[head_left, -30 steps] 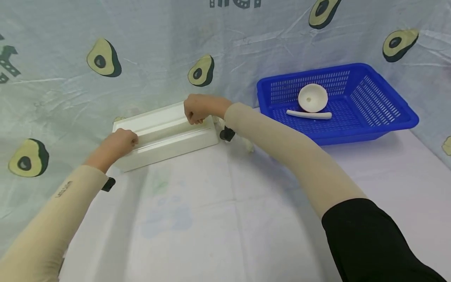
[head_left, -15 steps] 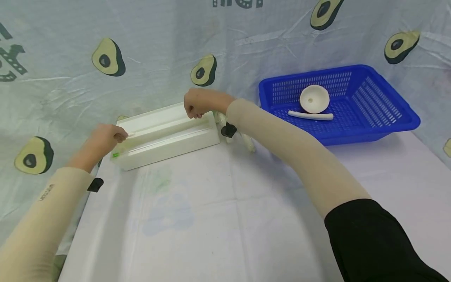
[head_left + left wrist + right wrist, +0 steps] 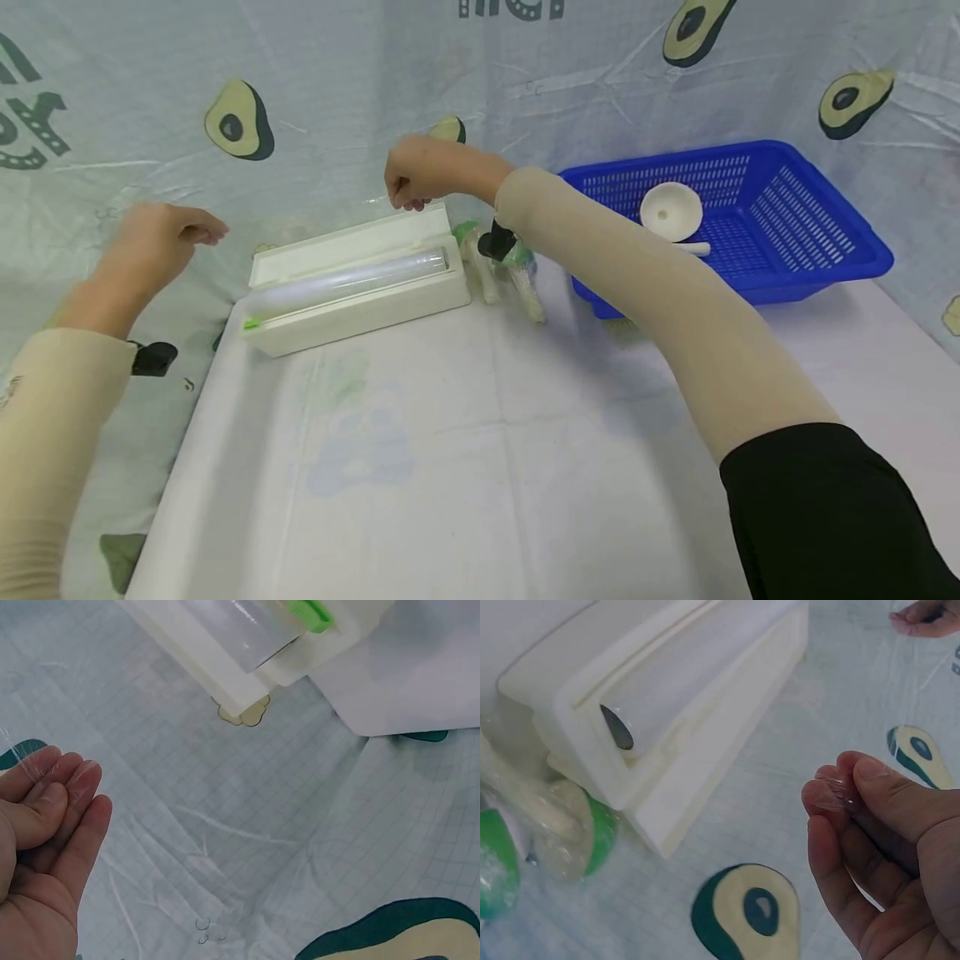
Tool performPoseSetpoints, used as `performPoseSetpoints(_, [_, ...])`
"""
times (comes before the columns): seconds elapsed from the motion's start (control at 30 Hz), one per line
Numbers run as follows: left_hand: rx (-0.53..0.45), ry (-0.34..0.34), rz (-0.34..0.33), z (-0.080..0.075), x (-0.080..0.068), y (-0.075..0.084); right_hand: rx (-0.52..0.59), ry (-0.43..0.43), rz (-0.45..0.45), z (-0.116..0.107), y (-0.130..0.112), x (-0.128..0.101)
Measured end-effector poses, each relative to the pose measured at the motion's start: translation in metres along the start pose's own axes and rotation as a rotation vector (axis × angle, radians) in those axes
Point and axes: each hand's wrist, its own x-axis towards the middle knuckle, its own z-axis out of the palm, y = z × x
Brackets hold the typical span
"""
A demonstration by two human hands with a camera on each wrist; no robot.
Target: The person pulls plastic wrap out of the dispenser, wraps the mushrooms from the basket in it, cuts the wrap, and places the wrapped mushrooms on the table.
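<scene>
A white cling film dispenser box (image 3: 367,312) stands with its lid (image 3: 360,242) raised, and a roll of film (image 3: 352,279) lies in its trough. A green slider (image 3: 310,613) sits at its left end. My left hand (image 3: 153,250), up and left of the box, pinches clear cling film (image 3: 30,766) between thumb and fingers. Above the box's right end, my right hand (image 3: 442,171) pinches clear film (image 3: 834,796) too. The film is so transparent that its full extent between the hands cannot be made out.
Plastic-wrapped items with white handles and green parts (image 3: 517,258) lie right of the box. Farther right, a blue basket (image 3: 810,279) holds a small white bowl (image 3: 671,211) and a white stick (image 3: 693,248), partly behind the right sleeve. A printed cloth (image 3: 337,100) hangs behind.
Both hands have risen from the box, the left also moving well to the left. The film roll now shows plainly in the trough, where earlier it was not distinct.
</scene>
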Motion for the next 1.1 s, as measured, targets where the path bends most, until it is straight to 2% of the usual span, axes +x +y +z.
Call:
performPoseSetpoints(0.17, [0.01, -0.003, 0.001, -0.021, -0.001, 0.001, -0.032, 0.014, -0.005, -0.019, -0.009, -0.002])
performPoseSetpoints(0.47, [0.077, 0.022, -0.018, -0.042, -0.003, 0.005, -0.069, 0.097, 0.009, -0.043, -0.021, -0.008])
performPoseSetpoints(0.6, [0.083, 0.0, -0.076, -0.051, -0.002, 0.009, -0.107, 0.13, 0.014, -0.052, -0.025, -0.01])
performPoseSetpoints(0.77, [0.086, 0.003, -0.1, -0.057, -0.001, 0.015, -0.145, 0.156, 0.012, -0.059, -0.027, -0.014])
performPoseSetpoints(0.9, [0.089, 0.027, -0.079, -0.059, -0.008, 0.022, -0.151, 0.185, 0.017, -0.061, -0.03, -0.02])
performPoseSetpoints(0.97, [0.092, 0.051, -0.023, -0.057, -0.016, 0.026, -0.161, 0.189, 0.003, -0.057, -0.034, -0.026])
performPoseSetpoints(1.03, [0.096, 0.06, 0.021, -0.051, -0.03, 0.032, -0.15, 0.172, -0.033, -0.05, -0.04, -0.034])
performPoseSetpoints(1.1, [0.1, 0.09, 0.085, -0.043, -0.049, 0.038, -0.112, 0.14, -0.079, -0.039, -0.048, -0.042])
